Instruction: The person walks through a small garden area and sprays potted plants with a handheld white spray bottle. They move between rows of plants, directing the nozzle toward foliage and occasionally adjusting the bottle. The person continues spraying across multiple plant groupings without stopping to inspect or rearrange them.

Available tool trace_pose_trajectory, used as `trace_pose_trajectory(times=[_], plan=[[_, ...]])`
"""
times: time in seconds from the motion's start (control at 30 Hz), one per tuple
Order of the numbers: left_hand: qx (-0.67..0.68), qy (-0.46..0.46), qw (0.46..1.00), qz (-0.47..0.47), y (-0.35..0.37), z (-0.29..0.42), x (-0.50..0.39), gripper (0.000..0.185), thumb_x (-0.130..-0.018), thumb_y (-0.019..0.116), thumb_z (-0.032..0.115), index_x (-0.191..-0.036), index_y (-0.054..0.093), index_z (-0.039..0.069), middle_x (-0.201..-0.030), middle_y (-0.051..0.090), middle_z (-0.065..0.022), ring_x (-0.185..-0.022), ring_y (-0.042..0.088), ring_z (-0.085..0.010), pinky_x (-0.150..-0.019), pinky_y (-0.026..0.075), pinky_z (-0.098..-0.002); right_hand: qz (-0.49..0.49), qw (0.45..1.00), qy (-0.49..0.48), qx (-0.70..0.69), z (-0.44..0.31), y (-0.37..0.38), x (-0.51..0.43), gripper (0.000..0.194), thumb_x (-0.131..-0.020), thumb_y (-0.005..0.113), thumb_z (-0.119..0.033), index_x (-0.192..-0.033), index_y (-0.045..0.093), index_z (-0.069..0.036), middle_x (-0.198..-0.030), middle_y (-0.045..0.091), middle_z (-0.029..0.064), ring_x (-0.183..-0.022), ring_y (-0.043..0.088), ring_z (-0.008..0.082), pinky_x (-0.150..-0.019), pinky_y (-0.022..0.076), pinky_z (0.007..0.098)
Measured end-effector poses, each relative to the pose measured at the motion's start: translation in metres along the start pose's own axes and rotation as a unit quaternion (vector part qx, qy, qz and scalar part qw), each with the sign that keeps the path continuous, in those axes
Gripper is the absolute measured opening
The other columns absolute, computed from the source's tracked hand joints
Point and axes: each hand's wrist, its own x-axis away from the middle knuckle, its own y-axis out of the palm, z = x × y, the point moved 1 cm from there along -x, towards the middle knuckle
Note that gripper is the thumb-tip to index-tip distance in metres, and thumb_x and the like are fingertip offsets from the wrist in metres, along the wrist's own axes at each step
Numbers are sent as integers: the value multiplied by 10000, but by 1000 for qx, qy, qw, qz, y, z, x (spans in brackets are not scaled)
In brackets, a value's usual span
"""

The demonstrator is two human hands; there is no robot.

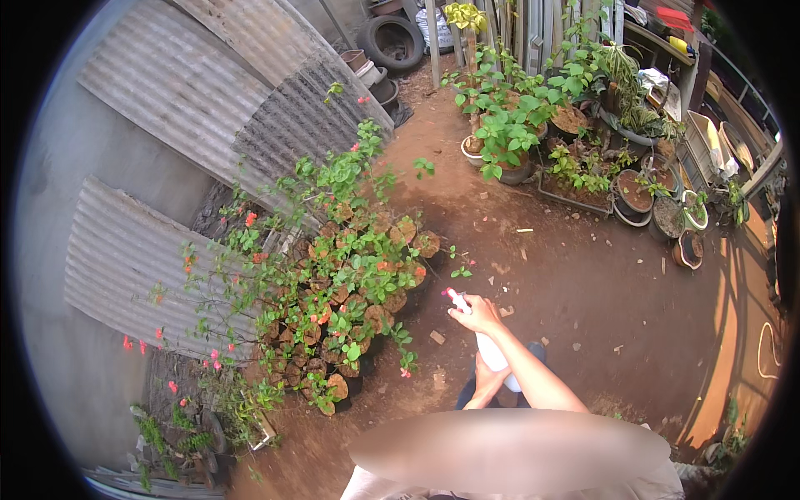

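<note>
A white spray bottle (pixel 490 353) with a red-tipped nozzle is held in front of my body, tilted towards the upper left. My right hand (pixel 480 315) wraps around its spray head. Lower down, my left hand (pixel 489 378) grips the bottle's body, partly hidden behind my right forearm. Just left of the nozzle grows a dense group of potted bougainvillea plants (pixel 350 281) with green leaves and pink-orange bracts. A thin leafy twig (pixel 461 272) reaches out from the group near the nozzle. Whether any spray leaves the nozzle cannot be seen.
Corrugated sheets (pixel 169 269) lean against the grey wall (pixel 56 162) at left. Larger potted plants (pixel 509 134) and several soil-filled pots (pixel 667 215) stand at upper right. An old tyre (pixel 391 42) lies at the back. Small debris dots the bare earth ground (pixel 581 300).
</note>
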Motion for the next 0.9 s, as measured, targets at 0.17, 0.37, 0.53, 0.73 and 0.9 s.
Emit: trace_pose_trajectory(times=[0.17, 0.37, 0.53, 0.73, 0.9], plan=[[7, 41, 999, 31, 33, 11, -6, 1002, -606, 889, 360, -1353, 336, -18, -1338, 444, -193, -1245, 483, -318, -1038, 409, -438, 53, 989, -128, -52, 16, -20, -8, 393, -751, 702, -409, -993, 701, -99, -873, 698, 161, -873, 678, 348, -797, 511, 445], [-37, 3, 999, 20, 71, 22, -7, 1054, -589, 897, 362, -1377, 310, -19, -1337, 442, -190, -1248, 484, -311, -1043, 411, -430, -5, 999, -39, -25, 28, -61, 5, 383, -759, 710, -368, -944, 681, -33, -914, 655, 160, -834, 666, 325, -746, 508, 413], [-47, 43, 995, -78, 99, 42, -5, 1123, -605, 896, 338, -1422, 207, -5, -1377, 404, -192, -1301, 428, -303, -1081, 376, -425, 33, 981, -181, -68, 66, -92, 19, 294, -766, 720, -267, -896, 659, -11, -823, 612, 152, -764, 644, 321, -693, 496, 415], [74, 79, 981, -160, 147, 58, 4, 1262, -638, 885, 283, -1485, -18, 37, -1427, 339, -188, -1344, 373, -296, -1101, 356, -433, 8, 983, -183, -18, 108, -117, 39, 313, -752, 725, -306, -870, 676, -21, -818, 643, 161, -770, 654, 347, -703, 499, 433], [39, 81, 977, -193, 168, 55, 1, 1244, -646, 877, 265, -1486, -14, 47, -1415, 353, -187, -1321, 399, -291, -1078, 387, -421, -7, 992, -126, -21, 123, -141, 47, 306, -743, 721, -308, -862, 688, -28, -831, 659, 171, -771, 655, 366, -734, 506, 445]])
